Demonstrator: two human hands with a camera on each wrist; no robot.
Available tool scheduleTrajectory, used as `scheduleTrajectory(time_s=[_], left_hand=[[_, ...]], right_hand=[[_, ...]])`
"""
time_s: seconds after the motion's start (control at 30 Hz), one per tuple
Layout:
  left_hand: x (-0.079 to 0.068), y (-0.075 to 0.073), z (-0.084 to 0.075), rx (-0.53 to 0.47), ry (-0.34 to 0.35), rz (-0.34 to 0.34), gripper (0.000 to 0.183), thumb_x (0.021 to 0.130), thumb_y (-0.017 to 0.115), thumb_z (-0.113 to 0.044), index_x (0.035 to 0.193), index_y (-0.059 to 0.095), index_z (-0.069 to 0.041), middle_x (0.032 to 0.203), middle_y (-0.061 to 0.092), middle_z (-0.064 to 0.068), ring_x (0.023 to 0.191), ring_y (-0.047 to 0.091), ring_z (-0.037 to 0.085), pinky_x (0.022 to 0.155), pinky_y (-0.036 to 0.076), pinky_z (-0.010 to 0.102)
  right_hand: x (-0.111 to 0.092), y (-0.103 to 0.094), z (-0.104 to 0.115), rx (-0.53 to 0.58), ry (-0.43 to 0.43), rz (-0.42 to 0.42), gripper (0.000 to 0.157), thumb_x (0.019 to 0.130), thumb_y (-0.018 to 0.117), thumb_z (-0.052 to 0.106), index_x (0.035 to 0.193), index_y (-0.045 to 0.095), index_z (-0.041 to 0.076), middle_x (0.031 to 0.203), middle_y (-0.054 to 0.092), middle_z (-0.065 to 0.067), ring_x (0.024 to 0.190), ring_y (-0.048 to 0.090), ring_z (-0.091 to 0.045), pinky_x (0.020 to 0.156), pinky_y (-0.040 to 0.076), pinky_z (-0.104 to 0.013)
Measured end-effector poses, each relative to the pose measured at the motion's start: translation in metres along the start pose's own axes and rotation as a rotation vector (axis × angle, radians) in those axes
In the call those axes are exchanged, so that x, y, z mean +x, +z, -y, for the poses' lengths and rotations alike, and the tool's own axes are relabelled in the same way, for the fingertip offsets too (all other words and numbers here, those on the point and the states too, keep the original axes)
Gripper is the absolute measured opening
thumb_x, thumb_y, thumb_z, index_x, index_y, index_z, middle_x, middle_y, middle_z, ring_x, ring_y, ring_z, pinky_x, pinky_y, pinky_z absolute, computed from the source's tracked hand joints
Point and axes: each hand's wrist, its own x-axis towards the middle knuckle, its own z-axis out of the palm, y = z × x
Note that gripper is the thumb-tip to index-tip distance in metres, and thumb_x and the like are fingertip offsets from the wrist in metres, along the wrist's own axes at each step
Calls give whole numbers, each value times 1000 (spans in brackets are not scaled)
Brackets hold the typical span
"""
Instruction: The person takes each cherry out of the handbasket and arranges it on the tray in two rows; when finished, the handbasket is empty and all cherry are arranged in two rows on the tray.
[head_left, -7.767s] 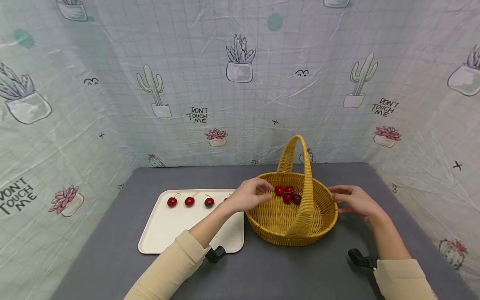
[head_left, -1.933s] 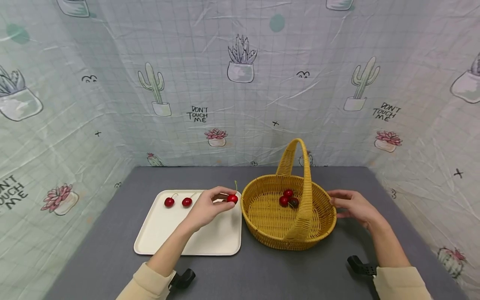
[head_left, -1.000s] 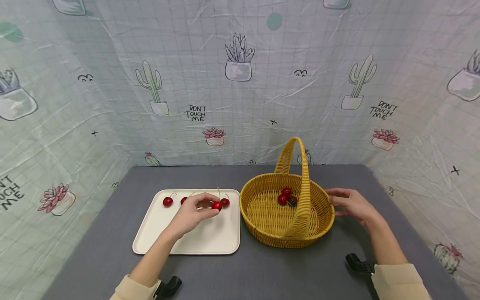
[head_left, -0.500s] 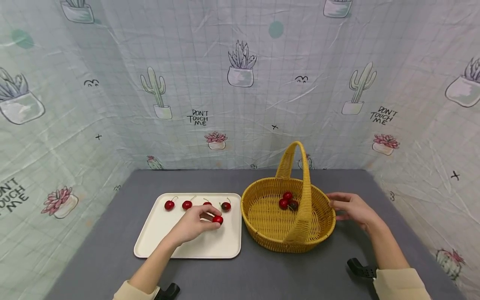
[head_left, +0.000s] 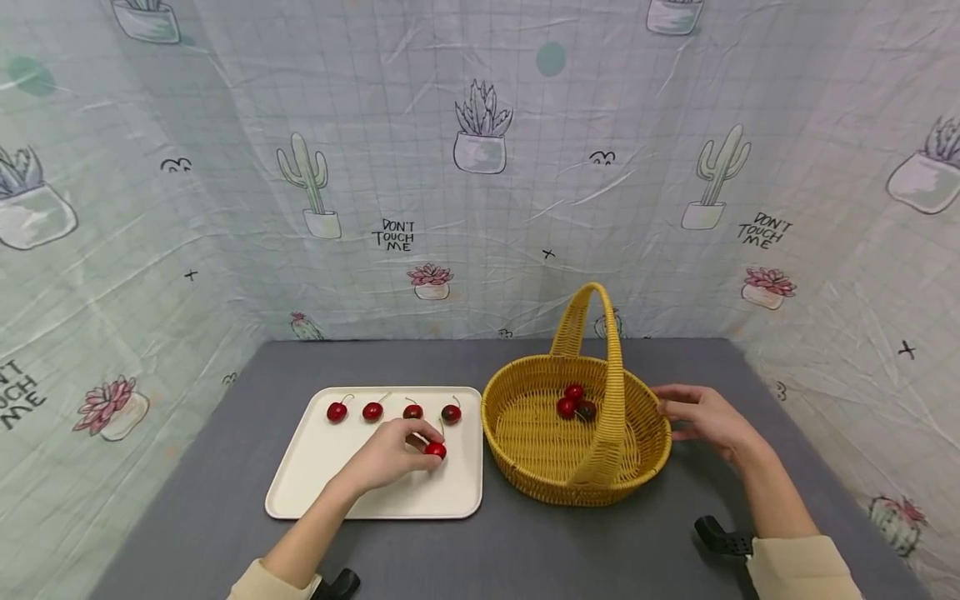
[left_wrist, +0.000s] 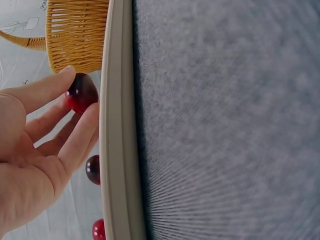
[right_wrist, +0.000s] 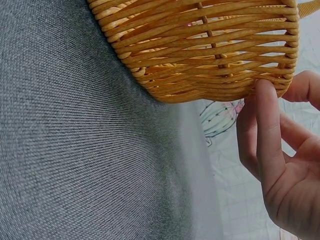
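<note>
My left hand [head_left: 397, 454] pinches a red cherry [head_left: 435, 451] between thumb and fingers, low over the white tray [head_left: 315, 492]. In the left wrist view the same cherry [left_wrist: 82, 93] sits at the fingertips, close behind the tray's rim [left_wrist: 117, 125]. Whether it touches the tray cannot be told. A row of several stemmed cherries lies along the tray's back, the rightmost a dark cherry [head_left: 451, 414]. My right hand [head_left: 708, 419] grips the right rim of the yellow wicker basket [head_left: 525, 433]; its fingers [right_wrist: 267, 125] press the weave. Three cherries [head_left: 574, 392] lie together inside the basket.
The basket stands right beside the tray, its tall arched handle [head_left: 613, 367] rising over the middle. A grey cloth [head_left: 540, 550] covers the table. Printed curtains [head_left: 480, 217] enclose the back and sides.
Earlier my left hand was over the basket, which then held several cherries. It carried one leftward over the tray, then down in front of the row. My right hand has stayed at the rim.
</note>
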Motion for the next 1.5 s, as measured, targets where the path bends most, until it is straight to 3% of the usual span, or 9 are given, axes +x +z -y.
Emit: scheduleTrajectory(time_s=[0.23, 0.63, 1.2, 1.5], left_hand=[[2, 4, 0, 58, -12, 15, 19, 84, 86, -15, 99, 75, -17, 92, 71, -9, 87, 68, 13, 72, 52, 29], [3, 9, -3, 99, 48, 58, 21, 84, 86, -15, 101, 75, -10, 94, 71, -5, 86, 67, 17, 70, 51, 28], [5, 6, -8, 138, 35, 100, 29, 83, 87, -13, 108, 76, -4, 96, 70, -3, 86, 65, 16, 71, 51, 28], [7, 8, -9, 156, 34, 86, 24, 83, 87, -12, 104, 75, -8, 88, 69, -6, 82, 64, 15, 69, 51, 29]], right_hand=[[2, -2, 1, 9, -2, 5, 56, 105, 59, 20, 149, 44, -11, 143, 51, -30, 114, 64, -28, 83, 59, -44], [-1, -2, -2, -8, -1, 11, 56, 106, 58, 20, 149, 41, -12, 145, 48, -33, 120, 60, -37, 83, 59, -45], [3, -2, -1, -1, -13, 11, 56, 105, 60, 19, 148, 43, -12, 141, 52, -30, 113, 63, -28, 83, 59, -44], [3, -2, -2, -10, -10, 9, 56, 105, 60, 20, 148, 43, -12, 143, 50, -31, 114, 63, -28, 83, 59, -44]])
